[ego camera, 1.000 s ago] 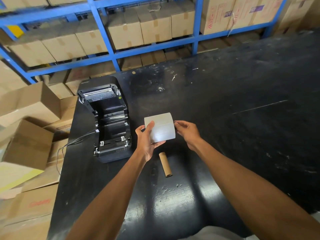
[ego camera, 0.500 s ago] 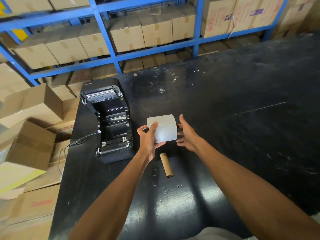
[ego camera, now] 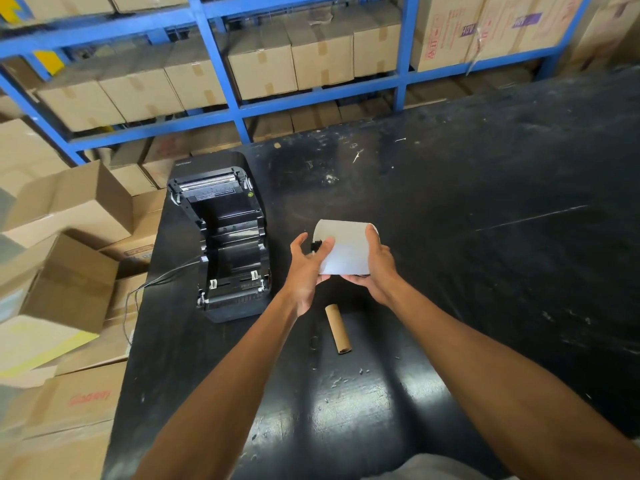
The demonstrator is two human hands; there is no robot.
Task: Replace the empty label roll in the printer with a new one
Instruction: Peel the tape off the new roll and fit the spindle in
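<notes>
A white new label roll [ego camera: 346,249] is held above the black table between both hands. My right hand [ego camera: 375,268] wraps its right end and underside. My left hand [ego camera: 306,268] is at its left end, thumb on the roll's face, fingers by a small black part [ego camera: 316,244] sticking out of the core. The black label printer [ego camera: 227,237] sits to the left with its lid swung open and its roll bay bare. The empty brown cardboard core [ego camera: 338,328] lies on the table just below my hands.
The black table [ego camera: 485,237] stretches right and toward me, with paper scraps on it. A cable [ego camera: 152,282] runs off the printer's left side. Open cardboard boxes [ego camera: 62,271] crowd the floor on the left; blue shelving [ego camera: 225,81] with boxes stands behind.
My right hand shifted from touching the roll's right end to cupping it from below and the side. The roll tilted and rose slightly. My left hand's fingers moved to the left core end.
</notes>
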